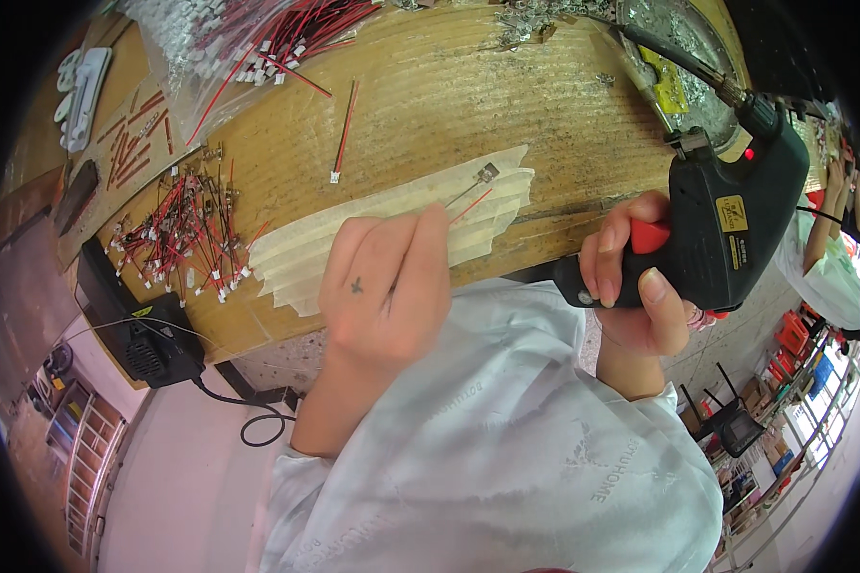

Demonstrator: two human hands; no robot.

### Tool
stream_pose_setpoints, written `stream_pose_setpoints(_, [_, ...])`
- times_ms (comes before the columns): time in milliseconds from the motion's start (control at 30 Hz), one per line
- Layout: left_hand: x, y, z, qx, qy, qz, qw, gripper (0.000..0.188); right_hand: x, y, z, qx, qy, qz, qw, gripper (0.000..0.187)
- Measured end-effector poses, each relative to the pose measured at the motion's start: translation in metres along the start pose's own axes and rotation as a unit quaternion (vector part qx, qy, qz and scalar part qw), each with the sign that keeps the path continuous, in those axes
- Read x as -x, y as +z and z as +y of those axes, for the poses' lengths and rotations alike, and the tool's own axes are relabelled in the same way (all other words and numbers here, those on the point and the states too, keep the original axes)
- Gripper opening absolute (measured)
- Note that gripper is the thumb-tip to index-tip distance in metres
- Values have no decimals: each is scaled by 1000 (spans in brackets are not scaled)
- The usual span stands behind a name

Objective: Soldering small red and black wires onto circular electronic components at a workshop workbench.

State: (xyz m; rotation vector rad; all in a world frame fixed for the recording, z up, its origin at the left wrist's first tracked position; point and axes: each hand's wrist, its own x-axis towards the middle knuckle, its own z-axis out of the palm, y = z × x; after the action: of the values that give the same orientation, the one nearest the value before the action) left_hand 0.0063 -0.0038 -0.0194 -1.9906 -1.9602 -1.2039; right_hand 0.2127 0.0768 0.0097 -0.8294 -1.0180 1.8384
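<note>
White cloth garment (pixel 506 449) before the tabletop's (pixel 430 105) near edge.
Head view: the left hand (pixel 382 291) pinches a thin red-and-black, metal-tipped wire (pixel 487 173) over ridged cream strips (pixel 296 253) along that edge; the right hand (pixel 646 320) clasps a black plastic soldering gun (pixel 721 220) toward the tabletop's right end.

The left hand (pixel 387 286) covers the near ends of the thin wires (pixel 464 194) it pinches, and its fingertips are mostly hidden. The small metal piece (pixel 488 172) beyond them is too small to make out in detail. On the right, the right hand (pixel 637 277) hides part of the soldering gun's (pixel 736 210) handle. The gun covers part of the round tray (pixel 715 43), which the far edge cuts off, as it does the plastic bag (pixel 222 57). At far right, a co-worker's shirt (pixel 836 286) is blurred.
</note>
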Motion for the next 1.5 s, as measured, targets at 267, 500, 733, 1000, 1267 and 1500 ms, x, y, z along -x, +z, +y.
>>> stream_pose_setpoints(267, [-1,-1,-2,3,-1,-5,1000,30,30,-37,-7,106,-37,-109,988,49])
stream_pose_setpoints(500, [2,1,-4,4,-1,-4,1000,28,57,-45,-1,341,90,-72,933,30])
stream_pose_setpoints(733, [0,0,-3,13,-2,-5,1000,24,69,-39,18,398,19,-56,915,28])
stream_pose_setpoints(1000, [1,1,-4,14,0,3,1000,25,65,-37,25,405,-18,-91,910,26])
stream_pose_setpoints(1267, [2,1,-3,19,-11,0,1000,27,64,-39,21,427,20,-81,900,19])
stream_pose_setpoints(1500, [2,2,-3,23,-13,3,1000,26,70,-41,24,427,30,-59,902,20])
